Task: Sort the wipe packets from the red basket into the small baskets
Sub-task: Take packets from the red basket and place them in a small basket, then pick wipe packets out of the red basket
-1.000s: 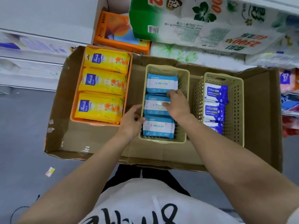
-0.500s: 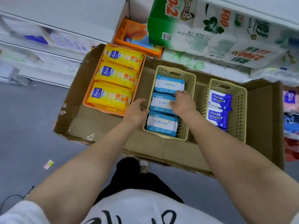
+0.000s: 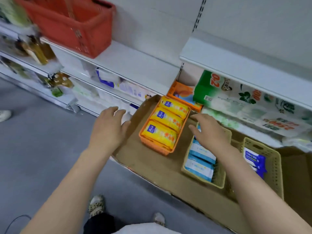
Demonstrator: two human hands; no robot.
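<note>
The red basket [image 3: 67, 24] stands on a white shelf at the upper left; its inside is hidden from here. Below, a cardboard tray [image 3: 157, 166] holds three small baskets. The orange basket [image 3: 157, 148] carries three yellow wipe packets [image 3: 160, 134]. The middle beige basket [image 3: 219, 181] holds blue-and-white packets [image 3: 199, 166]. The right beige basket [image 3: 273, 159] holds dark blue packets [image 3: 255, 159]. My left hand [image 3: 108, 129] hovers with spread fingers over the tray's left edge, holding nothing. My right hand [image 3: 209, 132] hovers with spread fingers above the middle basket's far end, also holding nothing.
White shelves run across the back, with bottles [image 3: 37, 51] at the left and an orange box [image 3: 184, 96] and a green-and-white paper roll pack [image 3: 253, 102] behind the tray. Grey floor lies to the left. My shoes [image 3: 96, 206] show below; another person's shoe [image 3: 4, 114] is at far left.
Both hands have left the middle basket and risen, fingers spread. The view has swung up and left, bringing the red basket on the shelf into sight.
</note>
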